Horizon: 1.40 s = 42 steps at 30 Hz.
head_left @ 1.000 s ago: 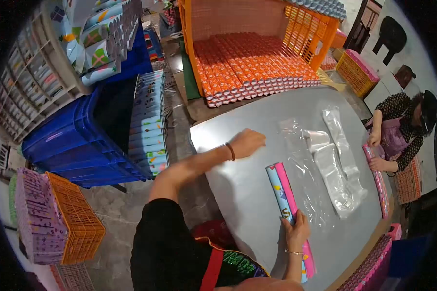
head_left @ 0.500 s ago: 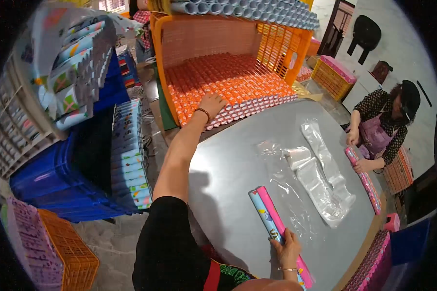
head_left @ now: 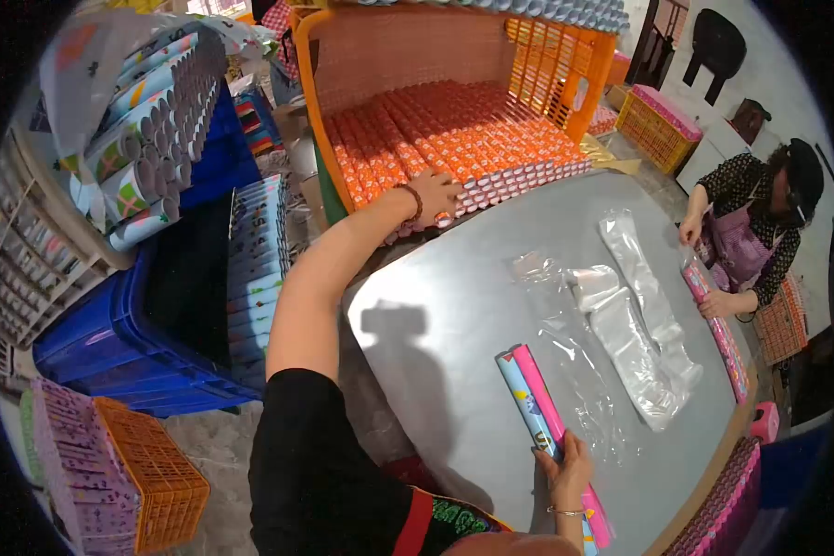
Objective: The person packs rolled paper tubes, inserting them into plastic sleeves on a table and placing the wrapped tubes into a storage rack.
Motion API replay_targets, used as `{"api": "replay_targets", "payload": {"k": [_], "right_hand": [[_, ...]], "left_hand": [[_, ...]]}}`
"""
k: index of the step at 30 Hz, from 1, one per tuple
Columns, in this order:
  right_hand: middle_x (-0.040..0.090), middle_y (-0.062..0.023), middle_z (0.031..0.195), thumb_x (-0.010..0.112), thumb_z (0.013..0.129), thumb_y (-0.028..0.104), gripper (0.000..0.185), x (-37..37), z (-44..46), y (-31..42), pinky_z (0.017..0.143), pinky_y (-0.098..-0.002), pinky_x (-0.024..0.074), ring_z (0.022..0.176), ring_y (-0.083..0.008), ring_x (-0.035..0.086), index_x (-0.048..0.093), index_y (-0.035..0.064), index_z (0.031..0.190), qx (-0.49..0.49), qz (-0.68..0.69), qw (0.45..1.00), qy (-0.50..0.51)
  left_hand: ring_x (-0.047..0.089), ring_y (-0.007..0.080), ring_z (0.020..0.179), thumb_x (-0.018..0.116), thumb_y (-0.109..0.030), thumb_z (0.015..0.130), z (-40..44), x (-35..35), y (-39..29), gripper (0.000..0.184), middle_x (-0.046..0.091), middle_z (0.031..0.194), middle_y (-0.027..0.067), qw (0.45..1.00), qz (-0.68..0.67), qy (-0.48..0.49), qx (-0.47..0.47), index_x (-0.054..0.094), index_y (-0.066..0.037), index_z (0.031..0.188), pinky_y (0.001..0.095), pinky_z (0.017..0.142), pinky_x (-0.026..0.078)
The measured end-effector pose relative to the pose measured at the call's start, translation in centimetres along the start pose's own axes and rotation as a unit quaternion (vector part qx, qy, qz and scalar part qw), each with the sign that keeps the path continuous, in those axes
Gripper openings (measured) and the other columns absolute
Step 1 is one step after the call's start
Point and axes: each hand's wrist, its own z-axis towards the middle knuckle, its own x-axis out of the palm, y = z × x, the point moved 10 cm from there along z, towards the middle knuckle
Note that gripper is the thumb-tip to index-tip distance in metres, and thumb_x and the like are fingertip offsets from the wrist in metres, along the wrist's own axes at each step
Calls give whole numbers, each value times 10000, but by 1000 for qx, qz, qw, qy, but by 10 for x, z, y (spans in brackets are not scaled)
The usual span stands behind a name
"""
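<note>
My left hand point(head_left: 435, 196), with a beaded bracelet at the wrist, reaches into the front of an orange crate point(head_left: 317, 120) laid on its side. Its fingers curl around the end of an orange patterned roll point(head_left: 443, 221), which sticks out slightly from the stack of orange rolls point(head_left: 519, 144). On the grey tabletop point(head_left: 417, 352), my right hand point(head_left: 567, 468) is closed over a pink roll point(head_left: 539, 385) and a light-blue printed roll point(head_left: 519, 394) lying side by side. Clear plastic sleeves point(head_left: 635, 343) lie beyond them.
At the right edge a co-worker point(head_left: 746, 222) handles a pink patterned roll point(head_left: 713, 324). Blue bins point(head_left: 111, 324) and light-blue printed rolls point(head_left: 255, 269) stand at left, with an orange basket point(head_left: 167, 473) below. Pale-blue rolls top the crate.
My left hand has moved from the top of the orange rolls down to their front ends, and one end now protrudes. The view has shifted slightly. My right hand stays on the two rolls.
</note>
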Motion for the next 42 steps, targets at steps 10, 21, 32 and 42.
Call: {"api": "replay_targets", "payload": {"k": [10, 21, 32, 42], "right_hand": [[618, -151, 1051, 829, 632, 293, 650, -2, -1, 1, 773, -382, 498, 906, -310, 617, 592, 2, 1161, -4, 0, 1000, -8], [613, -152, 1061, 775, 692, 351, 624, -1, 3, 6, 761, -416, 492, 909, -342, 608, 575, 20, 1181, -9, -15, 999, 36], [638, -138, 985, 744, 708, 447, 642, 2, 4, 4, 693, -396, 501, 814, -321, 634, 599, 14, 1160, -74, -38, 997, 5], [625, -117, 981, 759, 699, 397, 632, 2, 2, 4, 716, -394, 501, 861, -304, 622, 570, 56, 1196, -40, -26, 999, 13]], "left_hand": [[620, 208, 782, 584, -212, 741, -25, -51, -72, 67, 623, 718, 12, 972, -46, -207, 103, 583, -205, 674, 403, 809, 385], [543, 160, 630, 576, -304, 820, -161, -108, -431, 199, 545, 805, 79, 765, -158, -418, 465, 511, -117, 798, 305, 528, 425], [534, 178, 641, 553, -336, 791, -171, -92, -603, 217, 509, 679, 6, 718, -304, -471, 413, 509, -125, 763, 344, 635, 388], [556, 312, 923, 518, -168, 797, -154, -65, -701, 175, 590, 926, 144, 723, -401, -316, 465, 593, -30, 873, 428, 813, 437]]}}
